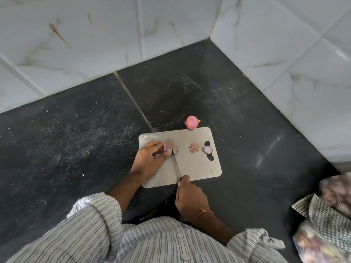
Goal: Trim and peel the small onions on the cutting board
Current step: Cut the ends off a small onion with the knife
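Counter (218, 88): dark stone, speckled, a dull sheen; dusty in patches
Wall tiles (85, 35): white marbled ceramic, glossy, smooth
Cutting board (191, 168): grey metal, matt, brushed-looking
Knife (175, 164): thin metal blade; dull
Whole onion (192, 122): pink papery skin, slightly shiny
Shirt (152, 242): striped woven cloth; soft, creased

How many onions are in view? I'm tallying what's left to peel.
3. One whole, unpeeled onion sits on the counter at the cutting board's far edge; one peeled onion lies by the board's handle slot; one onion is being cut under the left hand. Bags at right may hide more.
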Available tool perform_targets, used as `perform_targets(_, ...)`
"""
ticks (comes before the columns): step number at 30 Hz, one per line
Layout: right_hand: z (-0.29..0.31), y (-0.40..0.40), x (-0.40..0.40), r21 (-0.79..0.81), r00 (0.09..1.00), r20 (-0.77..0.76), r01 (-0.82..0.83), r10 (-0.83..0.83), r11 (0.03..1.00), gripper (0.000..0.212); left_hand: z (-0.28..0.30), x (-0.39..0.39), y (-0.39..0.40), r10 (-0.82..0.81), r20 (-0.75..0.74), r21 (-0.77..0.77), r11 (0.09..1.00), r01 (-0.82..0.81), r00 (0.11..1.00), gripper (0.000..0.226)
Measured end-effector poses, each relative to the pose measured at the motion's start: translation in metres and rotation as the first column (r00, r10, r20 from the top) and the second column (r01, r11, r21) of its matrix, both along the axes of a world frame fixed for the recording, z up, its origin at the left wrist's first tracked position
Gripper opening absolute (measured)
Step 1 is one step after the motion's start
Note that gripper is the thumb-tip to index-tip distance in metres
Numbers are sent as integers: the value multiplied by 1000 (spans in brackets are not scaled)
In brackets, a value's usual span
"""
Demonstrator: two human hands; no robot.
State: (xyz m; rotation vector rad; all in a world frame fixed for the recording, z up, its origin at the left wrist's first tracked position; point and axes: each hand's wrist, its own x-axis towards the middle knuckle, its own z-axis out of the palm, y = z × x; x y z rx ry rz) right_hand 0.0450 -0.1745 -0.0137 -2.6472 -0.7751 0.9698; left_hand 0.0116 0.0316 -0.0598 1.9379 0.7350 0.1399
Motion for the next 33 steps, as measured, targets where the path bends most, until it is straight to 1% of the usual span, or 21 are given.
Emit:
perform_targets(3, -2, -16, -5, -26, 1000, -8, 8, -8, 1000, 12, 1, 0, 1, -5, 4, 2, 1000, 5, 1000, 46)
perform_targets(8, -1, -34, 5, -84, 997, 50, 63, -59, 994, 10, 3, 0, 1, 1, 17, -9, 1000, -1, 1000, 39)
perform_targets(14, 0, -52, 20, -50, 981, 103, 172, -166, 984, 16, 7, 1, -1, 15, 56, -51, 999, -12, 998, 27)
perform_targets(18, 2, -58, 25, 5, 970, 119, 214, -213, 977, 19, 10, 1, -2, 34, 44, -82, 996, -31, 998, 28)
perform_targets(21, 4, -60, 28, 69, 967, 94, 232, -238, 970, 19, 11, 2, -1, 41, 33, -83, 996, -38, 999, 35)
perform_targets(23, 6, -60, 31, 112, 970, 46, 234, -240, 966, 21, 10, 1, 0, 51, 30, -97, 994, -48, 998, 41)
perform_targets(26, 7, -62, 34, 179, 944, -75, 329, -320, 927, 24, 8, 1, 0, 47, 34, -115, 992, -43, 998, 43)
perform_targets(27, 7, -63, 36, 199, 943, -83, 333, -323, 922, 24, 7, 1, 0, 42, 33, -117, 992, -38, 999, 45)
perform_targets(29, 5, -66, 41, 208, 957, -45, 291, -288, 934, 23, 6, 0, 1, 38, 28, -129, 991, -34, 999, 48)
perform_targets(33, 3, -68, 47, 196, 959, -35, 284, -283, 939, 22, 5, 1, 1, 48, 14, -157, 987, -46, 999, 44)
